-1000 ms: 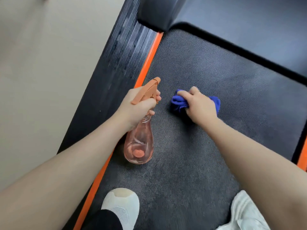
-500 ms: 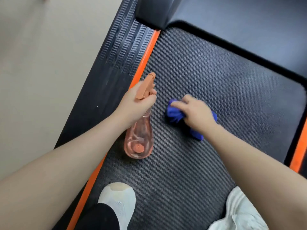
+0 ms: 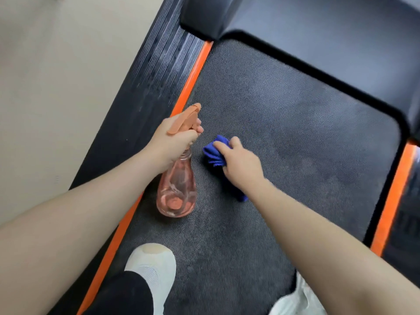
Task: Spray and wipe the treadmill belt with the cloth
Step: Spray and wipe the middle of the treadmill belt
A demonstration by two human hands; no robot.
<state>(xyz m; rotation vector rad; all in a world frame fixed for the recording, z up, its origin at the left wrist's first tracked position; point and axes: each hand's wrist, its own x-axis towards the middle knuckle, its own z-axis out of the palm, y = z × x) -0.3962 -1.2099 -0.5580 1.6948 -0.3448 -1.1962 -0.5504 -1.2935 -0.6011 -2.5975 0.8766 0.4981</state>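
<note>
Your left hand (image 3: 172, 142) is wrapped around the neck of the clear, pink-tinted plastic spray bottle (image 3: 177, 189), fingers curled under its orange trigger head (image 3: 184, 119), whose nozzle points toward the far end of the treadmill. The bottle hangs base-down near the left edge of the dark, textured treadmill belt (image 3: 295, 137), just inside the orange strip (image 3: 193, 73) that borders that edge; you cannot tell whether its base touches the belt.

Your right hand (image 3: 241, 164) is bunched on the crumpled blue microfibre cloth (image 3: 214, 151), fingers curled over it and holding it down against the belt. The cloth lies just beside the bottle's neck, toward the left half of the belt. Most of it shows ahead of your knuckles, and a small blue corner peeks out below your wrist.

To the left of the orange strip runs the ribbed black side rail (image 3: 145, 87), and beyond it the pale beige floor (image 3: 56, 87). At the far end of the belt sits the smooth black motor cover (image 3: 318, 26). A second orange strip (image 3: 393, 201) marks the belt's right edge. Your white left shoe (image 3: 152, 271) stands on the belt near its left edge, with a black trouser leg (image 3: 122, 294) above it; your white right shoe (image 3: 297, 301) shows at the bottom of the view.
</note>
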